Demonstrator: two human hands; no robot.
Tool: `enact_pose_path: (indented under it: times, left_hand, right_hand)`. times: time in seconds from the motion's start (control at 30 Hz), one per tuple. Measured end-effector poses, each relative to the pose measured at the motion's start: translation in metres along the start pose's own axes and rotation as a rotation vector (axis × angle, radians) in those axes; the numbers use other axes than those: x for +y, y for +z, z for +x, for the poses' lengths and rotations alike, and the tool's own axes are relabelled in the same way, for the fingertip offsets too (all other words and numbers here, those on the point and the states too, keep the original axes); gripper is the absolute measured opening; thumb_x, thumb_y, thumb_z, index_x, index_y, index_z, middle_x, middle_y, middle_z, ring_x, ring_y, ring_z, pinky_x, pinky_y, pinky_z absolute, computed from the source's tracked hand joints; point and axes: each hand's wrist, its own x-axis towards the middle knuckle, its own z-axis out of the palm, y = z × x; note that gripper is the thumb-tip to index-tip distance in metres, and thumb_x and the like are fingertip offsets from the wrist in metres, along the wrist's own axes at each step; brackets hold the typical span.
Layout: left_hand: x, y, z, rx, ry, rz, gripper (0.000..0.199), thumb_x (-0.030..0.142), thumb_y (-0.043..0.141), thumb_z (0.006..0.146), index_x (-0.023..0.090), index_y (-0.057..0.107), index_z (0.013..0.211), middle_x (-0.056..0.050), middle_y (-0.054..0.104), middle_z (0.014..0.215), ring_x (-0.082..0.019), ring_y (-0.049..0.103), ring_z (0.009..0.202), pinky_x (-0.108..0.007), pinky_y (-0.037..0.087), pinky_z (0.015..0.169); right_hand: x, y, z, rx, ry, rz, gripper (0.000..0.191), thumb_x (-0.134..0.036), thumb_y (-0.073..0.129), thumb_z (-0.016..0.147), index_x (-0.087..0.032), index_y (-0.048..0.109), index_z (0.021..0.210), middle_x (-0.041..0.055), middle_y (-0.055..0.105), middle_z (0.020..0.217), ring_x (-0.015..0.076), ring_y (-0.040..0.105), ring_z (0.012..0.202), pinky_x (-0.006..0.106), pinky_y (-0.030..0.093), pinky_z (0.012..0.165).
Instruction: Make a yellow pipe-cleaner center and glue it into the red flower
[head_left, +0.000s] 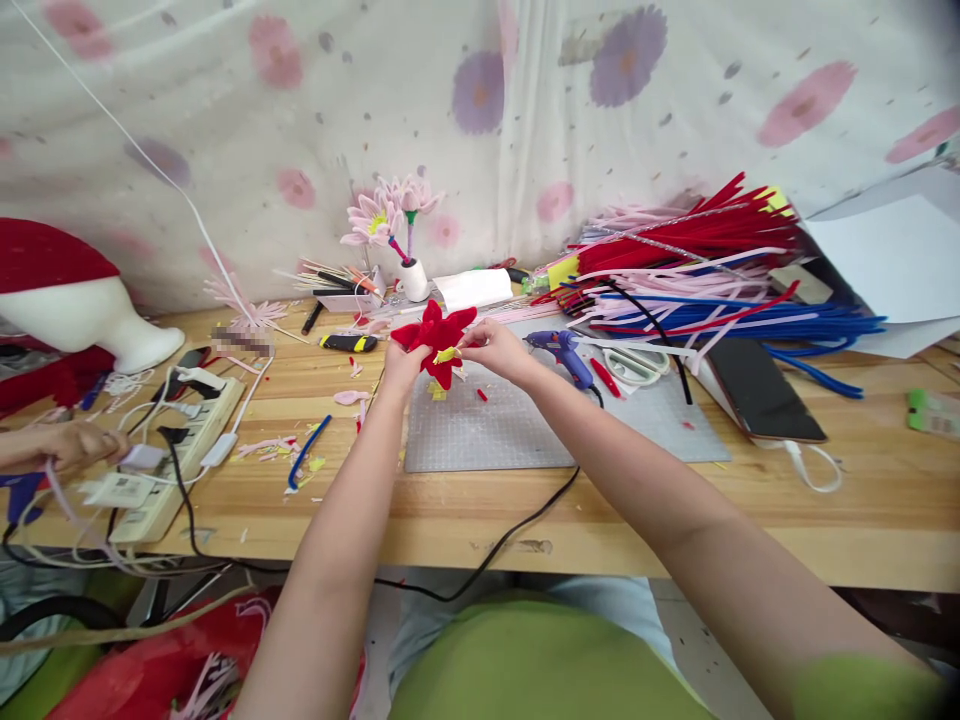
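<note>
A fuzzy red flower (442, 328) with several pointed petals is raised above the back left of the grey cutting mat (495, 435). My left hand (405, 365) grips it at its lower left side. Between the fingertips of my right hand (495, 350) is a small yellow piece (447, 355), which lies against the flower's lower middle. The fingers of both hands are closed. Just right of my right hand, a blue glue gun (564, 355) rests on the mat, near white-handled scissors (637, 366) and a red pen-like object (606, 378).
Red, pink and blue pipe cleaners (690, 260) are heaped at the back right, beside a phone (761, 390). Pink flowers stand in a white vase (414, 280). At left are a power strip (180, 450), cables, a white mannequin head (90, 315) and another person's hand (71, 445).
</note>
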Motion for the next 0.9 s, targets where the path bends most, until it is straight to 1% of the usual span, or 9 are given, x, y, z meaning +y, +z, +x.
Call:
enact_pose_path:
  times: [0.13,0.23,0.3,0.43,0.5,0.63,0.8,0.9]
  left_hand:
    - [-0.012,-0.006,-0.004,-0.042,0.012,-0.038,0.037,0.013,0.062,0.05,0.017,0.06,0.087,-0.005,0.068,0.089,-0.022,0.064,0.086,-0.035,0.049,0.078]
    - [-0.021,-0.008,-0.003,-0.079,0.022,-0.032,0.042,0.013,0.061,0.051,0.017,0.06,0.092,-0.006,0.068,0.093,-0.023,0.063,0.089,-0.036,0.049,0.079]
    - [-0.025,-0.008,-0.003,-0.094,0.029,-0.035,0.042,0.013,0.061,0.051,0.017,0.06,0.093,-0.006,0.068,0.094,-0.023,0.063,0.091,-0.036,0.049,0.08]
    - [-0.028,-0.005,-0.004,-0.072,0.038,-0.051,0.046,0.011,0.061,0.05,0.018,0.057,0.095,-0.006,0.067,0.098,-0.022,0.062,0.092,-0.035,0.049,0.08]
    - [-0.028,-0.004,-0.006,-0.061,0.028,-0.05,0.049,0.011,0.061,0.049,0.018,0.056,0.097,-0.006,0.066,0.098,-0.021,0.062,0.091,-0.034,0.049,0.079]
    - [-0.026,-0.003,-0.01,-0.06,0.022,-0.055,0.053,0.009,0.06,0.046,0.018,0.055,0.098,-0.004,0.065,0.097,-0.02,0.061,0.092,-0.033,0.048,0.08]
    - [-0.023,-0.001,-0.012,-0.059,0.105,-0.025,0.05,0.008,0.06,0.046,0.018,0.056,0.095,-0.003,0.064,0.095,-0.019,0.059,0.092,-0.033,0.046,0.084]
    - [-0.023,-0.001,-0.011,-0.057,0.095,-0.044,0.049,0.009,0.058,0.046,0.017,0.057,0.094,-0.002,0.064,0.091,-0.018,0.059,0.087,-0.033,0.046,0.083]
  right_hand:
    - [-0.008,0.0,-0.002,-0.033,-0.001,0.032,0.007,-0.021,0.067,0.062,-0.014,0.068,0.065,0.0005,0.059,0.068,0.0108,0.051,0.067,0.024,0.039,0.065]
    - [-0.007,0.001,-0.001,-0.12,0.059,0.027,0.008,-0.02,0.064,0.065,-0.013,0.067,0.065,0.0006,0.061,0.062,0.0097,0.052,0.06,0.022,0.037,0.058]
    - [-0.006,0.002,0.0,-0.137,0.119,-0.006,0.009,-0.02,0.064,0.065,-0.012,0.067,0.065,0.0013,0.063,0.062,0.0097,0.052,0.058,0.022,0.036,0.055]
    - [-0.008,0.005,0.003,-0.091,0.237,-0.105,0.011,-0.024,0.065,0.063,-0.013,0.068,0.067,0.0017,0.065,0.065,0.0107,0.054,0.06,0.022,0.034,0.053]
    - [-0.009,0.006,0.003,-0.062,0.273,-0.137,0.012,-0.024,0.064,0.063,-0.014,0.069,0.068,0.0013,0.065,0.067,0.0109,0.054,0.06,0.022,0.034,0.053]
    - [-0.011,0.009,0.004,-0.011,0.276,-0.185,0.011,-0.024,0.061,0.064,-0.016,0.068,0.066,0.0006,0.064,0.067,0.0117,0.054,0.062,0.023,0.033,0.053]
    - [-0.012,0.015,0.006,0.052,0.292,-0.218,0.011,-0.024,0.059,0.064,-0.017,0.067,0.065,0.001,0.063,0.067,0.0137,0.055,0.066,0.024,0.035,0.056]
    - [-0.01,0.019,0.005,0.083,0.248,-0.214,0.012,-0.023,0.057,0.066,-0.017,0.067,0.066,0.0021,0.063,0.071,0.015,0.055,0.07,0.025,0.037,0.06]
